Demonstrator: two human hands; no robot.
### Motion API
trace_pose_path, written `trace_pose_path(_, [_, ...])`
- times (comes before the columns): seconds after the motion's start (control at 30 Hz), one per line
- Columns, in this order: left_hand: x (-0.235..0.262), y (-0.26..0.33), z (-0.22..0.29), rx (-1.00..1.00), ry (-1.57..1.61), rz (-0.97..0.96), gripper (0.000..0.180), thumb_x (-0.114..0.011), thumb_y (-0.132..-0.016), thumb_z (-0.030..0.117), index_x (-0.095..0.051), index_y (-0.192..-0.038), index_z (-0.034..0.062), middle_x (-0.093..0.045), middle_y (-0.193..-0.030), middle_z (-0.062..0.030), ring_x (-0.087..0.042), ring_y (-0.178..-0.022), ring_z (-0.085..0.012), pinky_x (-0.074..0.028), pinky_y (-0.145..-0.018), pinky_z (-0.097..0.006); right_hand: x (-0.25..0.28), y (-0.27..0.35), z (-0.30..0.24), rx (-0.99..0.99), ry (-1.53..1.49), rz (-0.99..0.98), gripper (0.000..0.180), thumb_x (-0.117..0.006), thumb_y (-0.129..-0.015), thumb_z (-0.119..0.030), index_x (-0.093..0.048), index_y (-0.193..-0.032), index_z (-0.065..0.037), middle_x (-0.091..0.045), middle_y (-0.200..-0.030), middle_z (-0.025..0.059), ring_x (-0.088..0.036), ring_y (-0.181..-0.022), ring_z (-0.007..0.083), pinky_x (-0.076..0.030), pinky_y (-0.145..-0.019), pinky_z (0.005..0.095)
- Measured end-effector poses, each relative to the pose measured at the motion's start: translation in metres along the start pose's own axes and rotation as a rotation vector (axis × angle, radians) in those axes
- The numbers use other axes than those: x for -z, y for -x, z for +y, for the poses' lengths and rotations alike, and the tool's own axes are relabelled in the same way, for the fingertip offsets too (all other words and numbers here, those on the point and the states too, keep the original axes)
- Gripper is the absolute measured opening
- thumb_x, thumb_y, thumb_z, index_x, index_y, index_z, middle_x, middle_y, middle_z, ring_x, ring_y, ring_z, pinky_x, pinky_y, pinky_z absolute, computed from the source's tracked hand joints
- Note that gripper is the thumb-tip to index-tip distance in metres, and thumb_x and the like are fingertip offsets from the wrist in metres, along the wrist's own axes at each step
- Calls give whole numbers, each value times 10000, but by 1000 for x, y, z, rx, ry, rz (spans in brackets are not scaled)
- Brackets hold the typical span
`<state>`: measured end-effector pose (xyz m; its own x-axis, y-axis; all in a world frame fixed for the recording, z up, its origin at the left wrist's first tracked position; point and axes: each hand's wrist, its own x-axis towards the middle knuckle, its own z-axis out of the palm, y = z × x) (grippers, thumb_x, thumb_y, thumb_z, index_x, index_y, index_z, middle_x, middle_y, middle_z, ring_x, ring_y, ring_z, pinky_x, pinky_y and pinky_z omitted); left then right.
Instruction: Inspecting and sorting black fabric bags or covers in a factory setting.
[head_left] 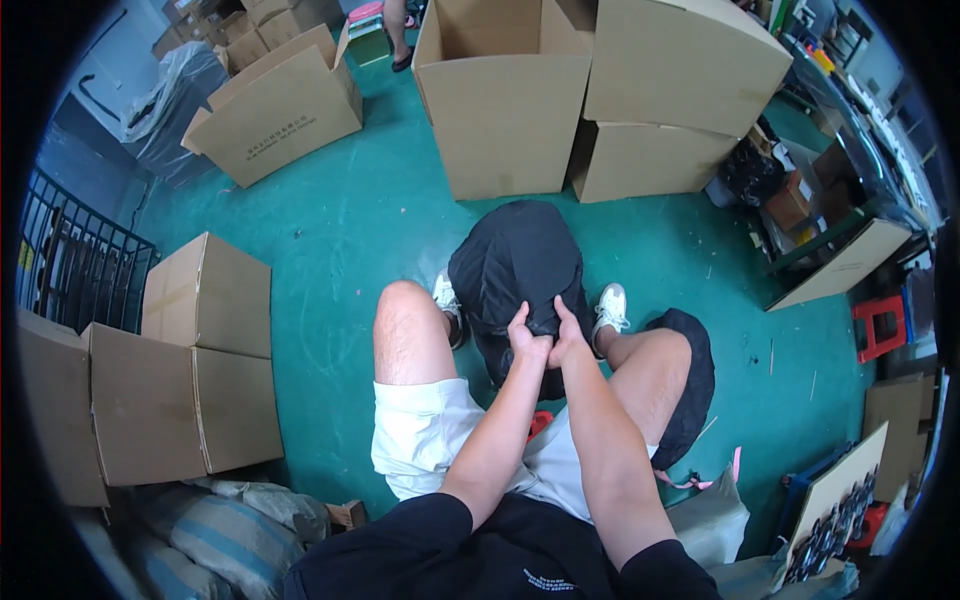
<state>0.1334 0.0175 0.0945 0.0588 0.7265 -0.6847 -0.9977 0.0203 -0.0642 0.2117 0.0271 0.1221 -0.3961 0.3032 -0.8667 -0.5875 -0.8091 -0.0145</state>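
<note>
Between my knees stands a large, rounded black fabric bundle [500, 255], bag-like, with a smooth flap on its top; its exact kind is unclear. Both my hands meet at its near side. My left hand [528, 338] is closed on the black fabric, thumb pointing up and away from me. Close beside it, my right hand [568, 328] grips the same fabric, its thumb up too. The fingers curl under and are mostly hidden. Another black fabric piece [690, 395] lies on the floor by my right knee.
Tall cardboard boxes [505, 125] stand ahead, with stacked cartons [225, 350] at my left. Striped sacks [220, 530] lie near left. On the right are a red stool [880, 328], a leaning cardboard sheet [845, 262] and a white bag [712, 520]. Another person's leg [397, 30] shows far ahead.
</note>
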Motion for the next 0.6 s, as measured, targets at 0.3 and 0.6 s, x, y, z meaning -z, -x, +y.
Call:
trace_pose_path(0.3, [-27,0,-19,-457,-321,206,344,-758,-726,-22,-623,-1042,-51,-648,-1077,-136,-645,-945,-263,-523,-882,-379,-5,-46,-58,461,186,507,502,-729,-780,-28,-523,-1230,58,-597,-1205,184,-628,-1018,338,-550,-834,487])
trace_pose_path(0.6, [-88,12,39,-4,31,-349,568,-478,-938,500,-550,-1289,60,-554,-1332,-137,-511,-1229,-360,-378,-1067,-514,-80,-17,-102,860,79,95,457,-652,-742,91,-531,-1180,47,-608,-1107,184,-624,-986,323,-557,-804,467])
